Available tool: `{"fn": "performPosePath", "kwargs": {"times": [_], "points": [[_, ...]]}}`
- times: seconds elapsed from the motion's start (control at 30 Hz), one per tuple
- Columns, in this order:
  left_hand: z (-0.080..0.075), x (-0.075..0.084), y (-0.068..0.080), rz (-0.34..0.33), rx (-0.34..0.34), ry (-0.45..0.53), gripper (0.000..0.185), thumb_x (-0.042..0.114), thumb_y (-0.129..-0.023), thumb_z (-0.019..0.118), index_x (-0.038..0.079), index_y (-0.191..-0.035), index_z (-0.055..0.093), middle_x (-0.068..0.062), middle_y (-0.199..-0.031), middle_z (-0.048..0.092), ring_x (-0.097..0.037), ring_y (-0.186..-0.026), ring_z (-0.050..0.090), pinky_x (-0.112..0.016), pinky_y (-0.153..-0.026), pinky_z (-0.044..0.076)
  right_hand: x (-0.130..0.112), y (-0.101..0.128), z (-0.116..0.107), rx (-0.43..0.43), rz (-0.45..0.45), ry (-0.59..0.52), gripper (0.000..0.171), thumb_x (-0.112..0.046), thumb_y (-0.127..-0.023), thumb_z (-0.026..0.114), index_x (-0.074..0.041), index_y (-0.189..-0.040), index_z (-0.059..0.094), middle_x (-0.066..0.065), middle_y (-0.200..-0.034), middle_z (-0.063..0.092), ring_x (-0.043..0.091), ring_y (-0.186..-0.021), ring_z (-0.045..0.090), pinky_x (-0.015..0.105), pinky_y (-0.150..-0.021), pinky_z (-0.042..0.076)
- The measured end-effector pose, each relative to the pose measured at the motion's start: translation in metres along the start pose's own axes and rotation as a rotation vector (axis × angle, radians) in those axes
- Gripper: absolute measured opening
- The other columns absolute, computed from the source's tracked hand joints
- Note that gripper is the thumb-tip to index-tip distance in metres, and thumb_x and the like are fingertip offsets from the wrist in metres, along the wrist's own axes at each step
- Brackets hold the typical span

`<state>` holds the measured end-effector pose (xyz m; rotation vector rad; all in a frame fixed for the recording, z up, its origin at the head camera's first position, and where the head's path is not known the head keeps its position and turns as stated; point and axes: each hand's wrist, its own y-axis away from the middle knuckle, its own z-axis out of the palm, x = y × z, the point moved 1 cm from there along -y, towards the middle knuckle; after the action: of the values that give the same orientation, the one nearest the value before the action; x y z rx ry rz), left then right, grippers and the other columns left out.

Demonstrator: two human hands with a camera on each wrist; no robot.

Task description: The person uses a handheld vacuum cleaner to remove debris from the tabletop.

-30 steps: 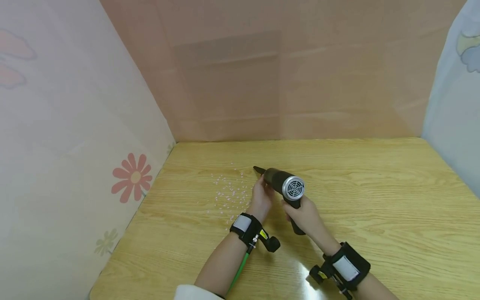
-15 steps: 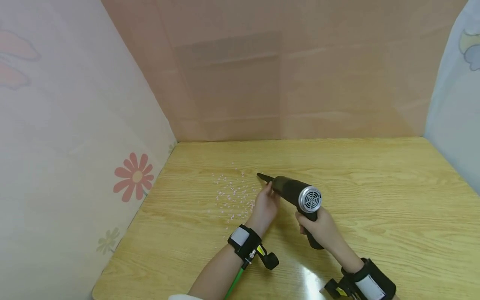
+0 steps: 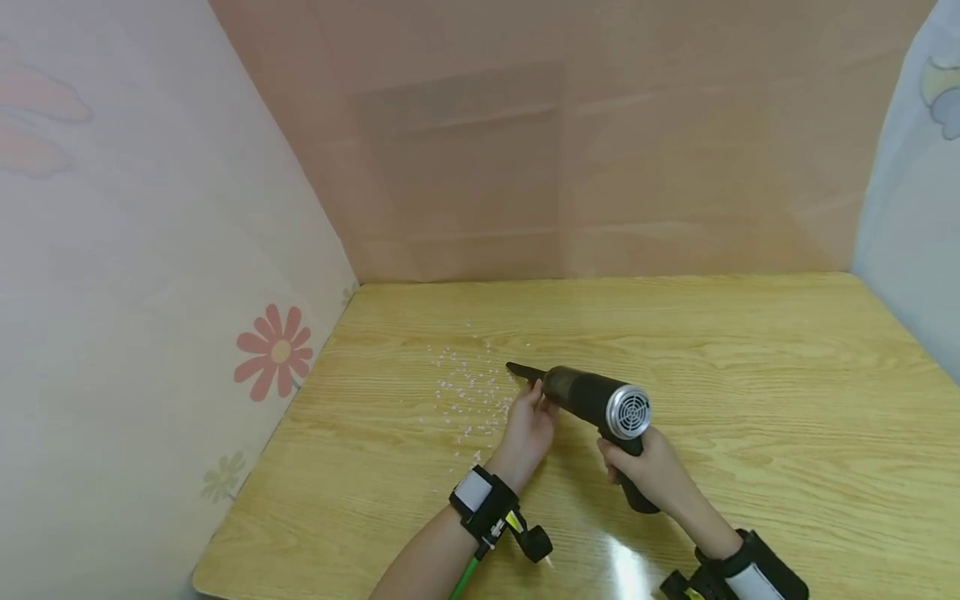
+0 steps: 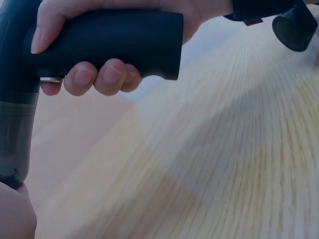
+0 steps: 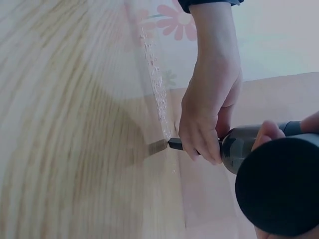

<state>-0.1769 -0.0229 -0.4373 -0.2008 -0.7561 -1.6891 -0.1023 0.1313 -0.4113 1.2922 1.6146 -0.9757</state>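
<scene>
A black handheld vacuum cleaner [image 3: 588,393] with a silver vented rear cap is held low over the table, pointing left. Its thin black nozzle [image 3: 523,371] slants toward a scatter of small white bits [image 3: 468,392]. My right hand [image 3: 660,475] grips the pistol handle [image 4: 114,42]; in the left wrist view the fingers curl beneath it, one beside a silver button. My left hand [image 3: 529,433] holds the nozzle's base at the front of the vacuum. In the right wrist view the left fingers [image 5: 204,137] wrap that base, and the nozzle tip is at the tabletop.
The wood-grain table [image 3: 750,400] spreads under both hands. A brownish sheet [image 3: 600,167] stands along its back edge. Pale panels with printed flowers [image 3: 273,350] flank the left side. Both wrists wear black straps [image 3: 487,504] with small cameras, and a green cable [image 3: 465,577] runs along the left forearm.
The vacuum has come nearer the person and its rear has swung to the right, both hands moving with it. The nozzle tip now sits lower in the head view. Both grips are kept.
</scene>
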Motion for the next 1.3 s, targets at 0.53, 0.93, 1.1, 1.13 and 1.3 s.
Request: {"fn": "performPosePath", "kwargs": {"times": [0.53, 0.93, 1.1, 1.13, 1.3], "points": [[0.010, -0.002, -0.025, 0.040, -0.059, -0.013, 0.025, 0.009, -0.103, 0.037, 0.003, -0.127, 0.034, 0.003, -0.097, 0.050, -0.003, -0.086, 0.054, -0.011, -0.079, 0.049, 0.001, -0.016, 0.014, 0.101, 0.160, 0.029, 0.026, -0.017, -0.087, 0.064, 0.001, -0.099, 0.051, 0.006, -0.063, 0.059, 0.010, -0.055, 0.056, 0.022, -0.057, 0.046], [-0.004, -0.017, -0.068, 0.058, -0.047, 0.021, 0.051, 0.007, -0.100, 0.044, 0.002, -0.146, 0.023, -0.001, -0.110, 0.046, -0.005, -0.093, 0.051, -0.014, -0.085, 0.047, -0.001, -0.024, 0.013, 0.117, 0.165, 0.025, 0.024, -0.017, -0.088, 0.062, 0.001, -0.098, 0.051, 0.002, -0.060, 0.056, 0.011, -0.054, 0.056, 0.023, -0.057, 0.047], [0.018, -0.003, -0.041, 0.052, -0.012, -0.025, 0.044, 0.008, -0.102, 0.039, -0.001, -0.143, 0.025, 0.005, -0.095, 0.050, -0.001, -0.082, 0.053, -0.010, -0.077, 0.047, -0.002, -0.027, 0.012, 0.114, 0.167, 0.022, 0.023, -0.017, -0.088, 0.061, 0.001, -0.098, 0.051, 0.002, -0.060, 0.056, 0.012, -0.054, 0.056, 0.023, -0.057, 0.047], [0.018, -0.002, -0.040, 0.053, -0.019, -0.016, 0.042, 0.008, -0.102, 0.039, -0.002, -0.141, 0.027, 0.005, -0.092, 0.051, -0.001, -0.080, 0.053, -0.010, -0.075, 0.047, -0.002, -0.027, 0.012, 0.112, 0.172, 0.026, 0.024, -0.017, -0.088, 0.061, 0.001, -0.098, 0.051, 0.002, -0.060, 0.056, 0.012, -0.054, 0.056, 0.023, -0.057, 0.047], [0.017, 0.000, -0.040, 0.049, -0.020, 0.014, 0.018, 0.009, -0.102, 0.039, 0.002, -0.119, 0.041, 0.003, -0.091, 0.050, -0.003, -0.079, 0.053, -0.012, -0.073, 0.049, -0.004, -0.030, 0.013, 0.096, 0.198, 0.042, 0.025, -0.020, -0.088, 0.062, 0.001, -0.098, 0.050, 0.004, -0.060, 0.057, 0.014, -0.055, 0.056, 0.024, -0.057, 0.046]]}}
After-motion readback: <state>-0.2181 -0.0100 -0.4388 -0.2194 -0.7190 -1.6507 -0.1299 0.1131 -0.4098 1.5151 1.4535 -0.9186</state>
